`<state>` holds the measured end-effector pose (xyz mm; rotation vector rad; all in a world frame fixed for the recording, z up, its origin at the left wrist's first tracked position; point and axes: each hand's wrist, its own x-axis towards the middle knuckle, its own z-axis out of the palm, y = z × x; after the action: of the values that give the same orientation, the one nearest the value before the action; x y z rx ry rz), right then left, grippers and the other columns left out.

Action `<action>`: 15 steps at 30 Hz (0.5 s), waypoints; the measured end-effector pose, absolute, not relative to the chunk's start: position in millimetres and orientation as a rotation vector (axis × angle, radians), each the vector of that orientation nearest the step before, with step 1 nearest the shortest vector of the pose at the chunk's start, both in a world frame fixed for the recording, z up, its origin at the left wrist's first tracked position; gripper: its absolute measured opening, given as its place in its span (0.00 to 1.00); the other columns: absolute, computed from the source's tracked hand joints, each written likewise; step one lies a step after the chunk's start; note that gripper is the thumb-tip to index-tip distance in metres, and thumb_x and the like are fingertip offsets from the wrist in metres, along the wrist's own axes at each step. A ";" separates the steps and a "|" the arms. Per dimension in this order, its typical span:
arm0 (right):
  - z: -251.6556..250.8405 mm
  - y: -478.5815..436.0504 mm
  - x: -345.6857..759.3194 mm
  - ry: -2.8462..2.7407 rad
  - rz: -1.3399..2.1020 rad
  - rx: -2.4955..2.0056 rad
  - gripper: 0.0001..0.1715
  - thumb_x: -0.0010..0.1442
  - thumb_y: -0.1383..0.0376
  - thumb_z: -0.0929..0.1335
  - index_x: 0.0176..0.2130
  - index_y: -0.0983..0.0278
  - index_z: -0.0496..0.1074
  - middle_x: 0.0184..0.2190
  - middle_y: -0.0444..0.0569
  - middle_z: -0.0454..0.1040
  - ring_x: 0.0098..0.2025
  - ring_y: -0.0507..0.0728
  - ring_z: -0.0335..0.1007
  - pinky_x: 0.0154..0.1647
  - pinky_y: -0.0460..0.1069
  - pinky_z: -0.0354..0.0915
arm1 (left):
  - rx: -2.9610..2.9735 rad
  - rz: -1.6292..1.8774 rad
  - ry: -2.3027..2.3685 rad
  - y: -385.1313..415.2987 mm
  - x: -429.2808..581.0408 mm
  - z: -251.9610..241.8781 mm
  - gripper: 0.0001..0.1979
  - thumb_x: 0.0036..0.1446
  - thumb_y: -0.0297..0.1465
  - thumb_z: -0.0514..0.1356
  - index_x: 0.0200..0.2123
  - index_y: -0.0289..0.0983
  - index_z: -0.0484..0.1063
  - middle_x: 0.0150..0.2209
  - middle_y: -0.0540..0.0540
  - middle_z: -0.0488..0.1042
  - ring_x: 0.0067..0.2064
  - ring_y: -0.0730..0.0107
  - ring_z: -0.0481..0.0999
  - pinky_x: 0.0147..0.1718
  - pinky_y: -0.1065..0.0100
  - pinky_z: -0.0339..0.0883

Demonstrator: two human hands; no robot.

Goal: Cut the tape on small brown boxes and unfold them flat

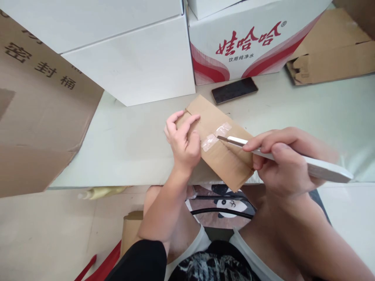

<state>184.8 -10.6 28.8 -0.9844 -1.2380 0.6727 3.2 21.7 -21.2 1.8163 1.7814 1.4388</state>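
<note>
A small brown cardboard box (212, 111) lies slantwise at the table's front edge, with a seam running along its top. Clear tape (209, 142) crosses that seam, and the tape has a gap in the middle. My left hand (184, 136) grips the box at its left end, fingers curled over the top. In my right hand (284, 164) is a white utility knife (325, 168) with its blade out. The blade tip rests at the seam between the taped parts. The lower fingers of my right hand are close to the box's right corner.
Behind the box lies a black phone (234, 90). White cartons (131, 66) and a red-and-white carton (249, 50) stand at the back. A large brown carton (43, 113) is at left, and folded cardboard (336, 58) at right. My legs are under the table edge.
</note>
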 end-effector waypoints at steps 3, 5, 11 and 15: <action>29.4 -9.3 183.1 -1.176 0.654 -0.922 0.13 0.52 0.74 0.64 0.23 0.61 0.72 0.22 0.40 0.79 0.11 0.47 0.58 0.08 0.45 0.53 | 1.817 1.449 1.764 21.8 2.9 -21.7 0.19 0.59 0.31 0.54 0.49 0.42 0.80 0.59 0.40 0.66 0.64 0.50 0.67 0.65 0.50 0.59; 29.5 -9.6 182.1 -1.162 0.621 -0.880 0.12 0.52 0.73 0.64 0.23 0.61 0.72 0.22 0.40 0.80 0.11 0.47 0.58 0.07 0.45 0.52 | 1.811 1.444 1.764 21.9 2.6 -21.6 0.19 0.59 0.31 0.54 0.49 0.42 0.80 0.59 0.39 0.66 0.64 0.50 0.67 0.65 0.49 0.59; 24.3 -12.6 182.5 -1.147 0.580 -0.891 0.12 0.56 0.71 0.64 0.25 0.59 0.72 0.26 0.43 0.81 0.15 0.50 0.65 0.12 0.48 0.59 | 1.807 1.400 1.805 22.0 3.1 -20.3 0.20 0.58 0.30 0.54 0.50 0.43 0.79 0.60 0.40 0.66 0.64 0.51 0.67 0.66 0.51 0.60; 18.7 -11.1 185.0 -1.290 0.654 -0.885 0.13 0.65 0.64 0.66 0.29 0.59 0.74 0.30 0.44 0.83 0.17 0.51 0.70 0.16 0.49 0.65 | 1.811 1.419 1.791 22.6 2.8 -21.3 0.19 0.59 0.31 0.54 0.50 0.42 0.80 0.59 0.40 0.66 0.64 0.52 0.67 0.65 0.51 0.60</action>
<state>185.0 -11.1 18.7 -0.8847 -1.2901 0.6537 2.8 22.6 -21.3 1.8106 1.7912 1.4189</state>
